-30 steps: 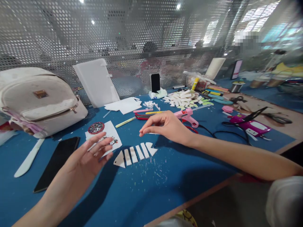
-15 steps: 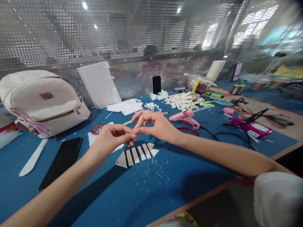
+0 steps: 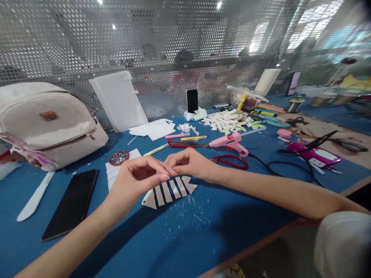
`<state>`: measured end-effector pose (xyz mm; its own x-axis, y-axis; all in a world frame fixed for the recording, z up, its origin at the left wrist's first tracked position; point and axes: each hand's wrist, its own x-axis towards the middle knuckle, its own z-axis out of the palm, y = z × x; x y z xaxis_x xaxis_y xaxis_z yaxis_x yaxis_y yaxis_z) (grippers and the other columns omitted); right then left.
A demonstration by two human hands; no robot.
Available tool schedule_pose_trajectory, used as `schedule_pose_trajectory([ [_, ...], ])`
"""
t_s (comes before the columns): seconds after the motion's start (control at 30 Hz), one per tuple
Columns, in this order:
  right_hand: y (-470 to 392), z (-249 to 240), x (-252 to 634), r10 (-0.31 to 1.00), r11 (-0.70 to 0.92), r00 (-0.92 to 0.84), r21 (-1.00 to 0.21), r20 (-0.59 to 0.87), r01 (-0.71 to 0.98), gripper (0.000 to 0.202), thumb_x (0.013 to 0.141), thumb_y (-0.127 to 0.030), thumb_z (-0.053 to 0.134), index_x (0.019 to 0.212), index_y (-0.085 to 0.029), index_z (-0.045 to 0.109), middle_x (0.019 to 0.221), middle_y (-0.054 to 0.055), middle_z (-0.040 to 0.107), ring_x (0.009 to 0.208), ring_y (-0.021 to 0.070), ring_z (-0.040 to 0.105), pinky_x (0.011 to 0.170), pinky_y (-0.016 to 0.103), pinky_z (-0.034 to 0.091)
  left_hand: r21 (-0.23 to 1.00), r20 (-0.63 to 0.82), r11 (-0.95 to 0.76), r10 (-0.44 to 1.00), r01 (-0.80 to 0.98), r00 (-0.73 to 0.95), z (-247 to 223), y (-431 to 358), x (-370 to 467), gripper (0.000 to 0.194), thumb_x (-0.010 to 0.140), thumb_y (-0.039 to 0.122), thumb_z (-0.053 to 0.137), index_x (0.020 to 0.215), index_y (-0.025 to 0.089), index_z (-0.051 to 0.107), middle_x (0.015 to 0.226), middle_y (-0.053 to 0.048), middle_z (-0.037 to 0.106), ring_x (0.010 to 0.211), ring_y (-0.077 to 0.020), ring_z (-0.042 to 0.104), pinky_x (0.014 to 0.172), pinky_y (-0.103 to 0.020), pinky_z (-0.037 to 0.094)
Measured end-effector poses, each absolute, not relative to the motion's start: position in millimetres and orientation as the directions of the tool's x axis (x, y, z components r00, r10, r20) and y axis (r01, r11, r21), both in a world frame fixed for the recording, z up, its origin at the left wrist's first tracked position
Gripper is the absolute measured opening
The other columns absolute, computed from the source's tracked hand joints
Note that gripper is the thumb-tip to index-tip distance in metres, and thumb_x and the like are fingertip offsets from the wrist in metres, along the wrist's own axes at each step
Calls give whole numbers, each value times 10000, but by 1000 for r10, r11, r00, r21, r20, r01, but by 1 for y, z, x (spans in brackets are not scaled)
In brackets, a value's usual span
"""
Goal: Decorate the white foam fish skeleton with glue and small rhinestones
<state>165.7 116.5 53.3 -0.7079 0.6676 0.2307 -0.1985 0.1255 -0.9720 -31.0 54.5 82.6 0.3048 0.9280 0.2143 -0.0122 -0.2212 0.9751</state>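
Note:
My left hand and my right hand meet at the fingertips above the table, each closed in a pinch. Whatever is between the fingers is hidden or too small to make out. Just below them, flat on the blue table, lies a fish shape in separate white pieces: a pointed head with a dark eye dot, several slanted strips with gaps between, and a notched tail. My fingers partly cover the upper ends of the strips in this view. Small pale crumbs are scattered nearer me.
A pink glue gun, red-handled scissors and a purple device with black cord lie right. Behind are a pile of white pieces and a propped phone. At left are a dark phone, white knife and backpack.
Both hands have come lower, toward the fish pieces, with fingertips still together. Pens and scissors behind them show more now. The camera view has shifted slightly.

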Motion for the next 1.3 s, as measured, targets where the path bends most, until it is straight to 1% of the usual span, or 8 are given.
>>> schedule_pose_trajectory([
  [0.2,116,55,166,697,201,-666,-964,265,-173,145,751,-295,829,762,-180,742,835,3,699,814,133,624,808,289,474,956,239,-252,966,150,100,79,54,-31,70,728,241,830,710,216,768,716,-10,722,674,-146,653,645,-245,521],
  [0.33,116,56,168,710,393,-591,-912,384,-120,137,754,-281,834,757,-186,735,903,9,637,853,138,591,754,276,446,952,197,-207,978,224,68,74,60,-34,79,724,262,832,734,208,775,737,-19,733,681,-151,654,641,-244,521],
  [0.6,116,62,171,658,602,-520,-795,545,-71,78,814,-281,798,827,-211,766,900,12,596,835,142,548,724,283,430,985,70,-82,994,150,86,70,64,-28,105,655,224,856,723,201,779,651,4,708,601,-108,629,575,-176,498],
  [0.7,116,65,174,555,738,-552,-675,623,-20,20,846,-237,770,861,-226,778,915,16,600,880,149,562,768,296,448,996,1,-10,995,85,101,68,65,-26,143,609,194,873,719,195,782,625,15,687,569,-83,590,560,-158,475],
  [0.83,121,65,178,334,927,-581,-369,742,63,60,889,-226,729,908,-243,784,930,28,623,884,155,548,795,318,445,998,-66,64,982,15,175,64,66,-27,210,610,203,888,801,202,801,661,21,678,592,-65,557,574,-145,449],
  [1.0,124,67,181,171,979,-631,-59,757,194,115,941,-285,667,930,-259,778,936,32,656,852,160,512,736,295,428,994,-103,110,968,-19,229,60,65,-29,266,652,263,889,900,206,809,663,30,647,608,-57,523,587,-143,426],
  [1.1,121,69,182,169,972,-656,-15,735,234,160,966,-300,630,902,-219,752,937,40,660,890,167,521,767,294,438,992,-115,124,965,-25,235,57,67,-28,319,629,258,908,930,217,808,650,38,640,606,-56,524,597,-147,428],
  [1.3,116,68,179,205,971,-646,-72,735,227,177,966,-313,628,884,-191,728,959,48,658,888,163,526,808,304,443,990,-108,129,957,-59,270,50,67,-26,276,638,276,913,885,214,807,696,20,699,623,-68,578,639,-165,472],
])
